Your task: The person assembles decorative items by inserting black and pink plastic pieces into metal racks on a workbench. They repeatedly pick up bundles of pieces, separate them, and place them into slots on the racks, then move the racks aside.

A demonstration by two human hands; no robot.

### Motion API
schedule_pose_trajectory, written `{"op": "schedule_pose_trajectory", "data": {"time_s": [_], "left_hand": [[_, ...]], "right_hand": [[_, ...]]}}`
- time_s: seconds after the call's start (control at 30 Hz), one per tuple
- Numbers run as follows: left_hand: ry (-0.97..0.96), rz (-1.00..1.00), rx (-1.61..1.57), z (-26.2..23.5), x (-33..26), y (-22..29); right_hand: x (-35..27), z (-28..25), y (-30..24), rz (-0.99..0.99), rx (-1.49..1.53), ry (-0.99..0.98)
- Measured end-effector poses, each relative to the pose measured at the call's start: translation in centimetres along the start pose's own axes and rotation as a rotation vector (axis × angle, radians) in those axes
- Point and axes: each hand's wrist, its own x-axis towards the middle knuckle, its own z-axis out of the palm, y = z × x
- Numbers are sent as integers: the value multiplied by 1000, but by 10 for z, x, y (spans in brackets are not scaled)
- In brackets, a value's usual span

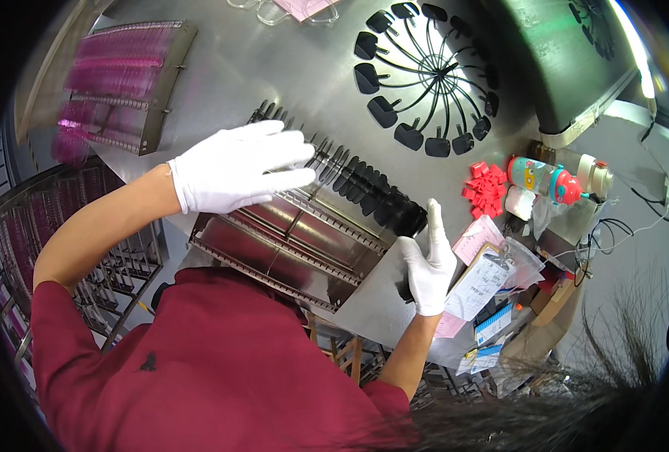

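Note:
A row of thin black lens-like pieces (364, 188) stands on edge, running from under my left fingers toward my right hand. My left hand (240, 166), in a white glove, hovers over or touches the row's left part with its fingers stretched and spread. At the row's right end is my right hand (428, 271), also gloved, its thumb apart from the raised fingers. Neither hand shows anything in its grasp; contact with the pieces is unclear. Beside the row, toward my body, lies a metal rack (274, 256) with slotted rails.
A round stand (432, 71) holds black paddle-like pieces at the back. A rack of purple-tinted pieces (123, 75) sits far left; another rack (70, 233) stands lower left. Red clips (485, 188), a drinking bottle (541, 179) and a clipboard (479, 282) lie to the right.

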Motion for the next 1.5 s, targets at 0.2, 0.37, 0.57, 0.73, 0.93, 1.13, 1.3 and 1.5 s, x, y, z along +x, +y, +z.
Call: {"op": "schedule_pose_trajectory", "data": {"time_s": [0.2, 0.37, 0.57, 0.73, 0.93, 1.13, 1.3, 1.5], "left_hand": [[322, 284, -61, 27, 70, 35], [477, 307, -101, 83, 133, 72], [449, 227, 36, 96, 135, 70], [288, 97, -528, 117, 106, 86], [289, 73, -53, 84, -50, 82], [663, -166, 51, 30, -93, 19], [1026, -204, 88, -34, -19, -43], [1274, -576, -411, -139, 98, -102]], "right_hand": [[10, -6, 8, -217, -234, -120], [-8, -16, 5, 95, 344, 42], [5, -19, -60, -139, 603, 215], [68, 75, -121, -532, -92, 83], [94, 123, -117, -757, -465, -50], [97, 133, -105, -822, -430, 20], [95, 120, -117, -870, -584, -25], [95, 134, -115, -806, -683, -164]]}}
